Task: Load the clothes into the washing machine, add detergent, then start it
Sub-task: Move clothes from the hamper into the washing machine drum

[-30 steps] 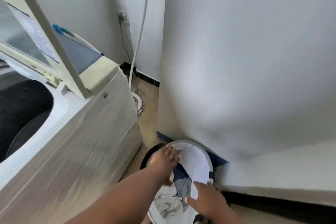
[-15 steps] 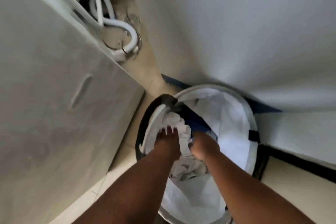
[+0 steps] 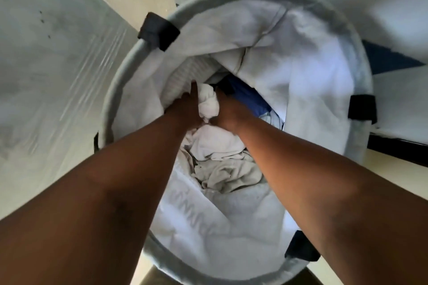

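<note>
Both arms reach down into the laundry hamper (image 3: 129, 81), the left hand (image 3: 185, 111) and right hand (image 3: 228, 111) closed from either side on a bunched white garment (image 3: 208, 103). More crumpled white clothes (image 3: 222, 157) lie deeper in the hamper, a blue garment (image 3: 250, 97) just beyond the right hand. The washing machine (image 3: 46, 65) stands just left of the hamper.

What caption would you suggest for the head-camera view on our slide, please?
Both hands, left hand and right hand, gather a white garment inside the laundry hamper beside the washing machine.
</note>
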`<action>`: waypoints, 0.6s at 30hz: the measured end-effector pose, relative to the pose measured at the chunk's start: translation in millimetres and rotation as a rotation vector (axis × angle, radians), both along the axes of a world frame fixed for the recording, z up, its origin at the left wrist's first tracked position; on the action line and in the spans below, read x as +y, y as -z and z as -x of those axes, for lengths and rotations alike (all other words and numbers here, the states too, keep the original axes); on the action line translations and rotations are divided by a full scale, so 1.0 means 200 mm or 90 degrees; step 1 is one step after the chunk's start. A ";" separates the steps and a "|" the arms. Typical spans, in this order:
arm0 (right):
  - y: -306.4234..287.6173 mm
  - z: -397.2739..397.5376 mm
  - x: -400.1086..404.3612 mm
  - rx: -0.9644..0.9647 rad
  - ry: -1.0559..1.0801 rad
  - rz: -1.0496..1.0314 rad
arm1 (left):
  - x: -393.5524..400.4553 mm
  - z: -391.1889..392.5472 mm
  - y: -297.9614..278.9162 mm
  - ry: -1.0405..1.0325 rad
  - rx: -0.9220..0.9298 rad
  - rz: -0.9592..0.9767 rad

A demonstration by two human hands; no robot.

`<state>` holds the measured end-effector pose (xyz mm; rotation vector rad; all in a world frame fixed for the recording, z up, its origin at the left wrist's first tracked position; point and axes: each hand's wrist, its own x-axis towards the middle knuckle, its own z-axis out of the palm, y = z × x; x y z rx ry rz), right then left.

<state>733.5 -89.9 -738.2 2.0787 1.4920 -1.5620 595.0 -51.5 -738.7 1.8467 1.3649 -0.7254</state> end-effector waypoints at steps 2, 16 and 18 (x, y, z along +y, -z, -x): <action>0.02 0.02 0.01 0.015 -0.007 0.023 | 0.04 0.02 0.00 0.003 0.003 -0.011; -0.80 -0.01 -0.12 0.070 0.276 -0.161 | -0.11 0.02 -0.85 -0.100 -0.123 -0.077; -1.05 -0.01 -0.16 0.113 0.297 -0.135 | -0.14 0.06 -1.07 -0.113 -0.165 -0.035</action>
